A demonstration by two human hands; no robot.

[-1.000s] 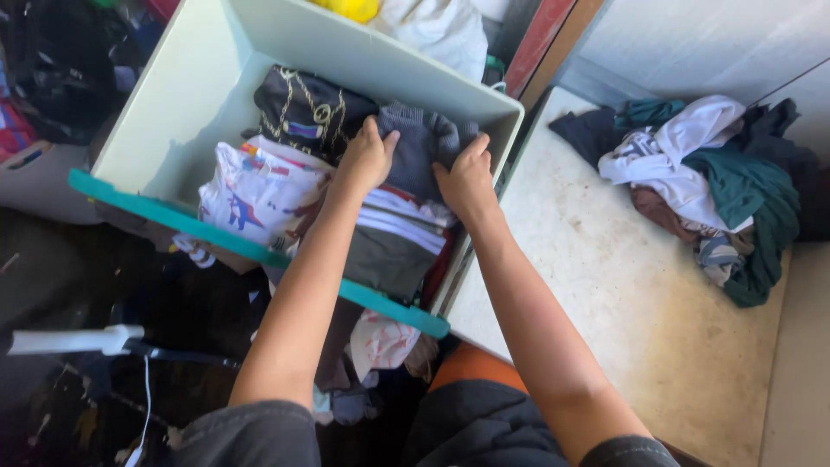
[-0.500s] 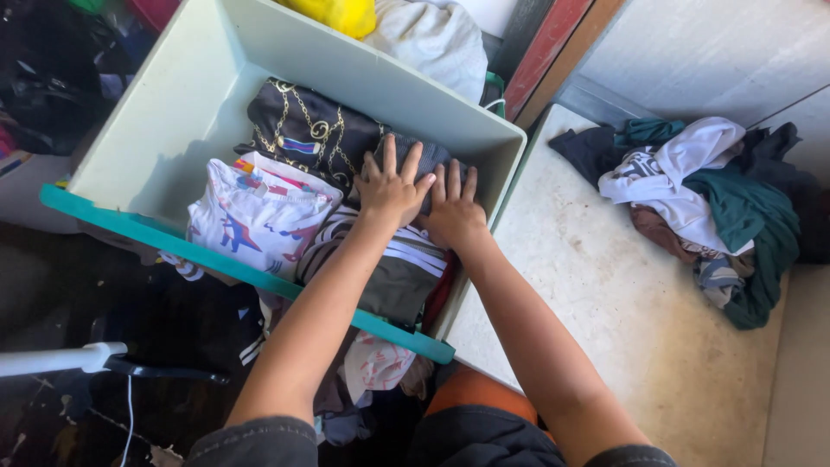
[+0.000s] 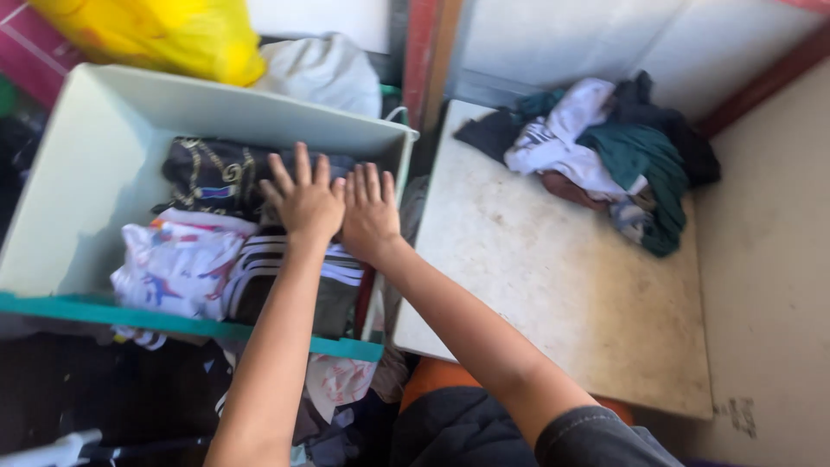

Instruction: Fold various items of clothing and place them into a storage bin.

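Both hands flat near drawer wall (image 3: 393,147)

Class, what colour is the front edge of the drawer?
Teal front edge on a pale drawer; head view.

My two arms are bare from the short sleeves down to the fingers. My left hand (image 3: 304,201) and my right hand (image 3: 368,212) wear no rings, no watch, no gloves. My nails are short and plain. A dark grey short sleeve (image 3: 596,437) covers my right upper arm. Below shows dark grey cloth over an orange garment (image 3: 432,376).
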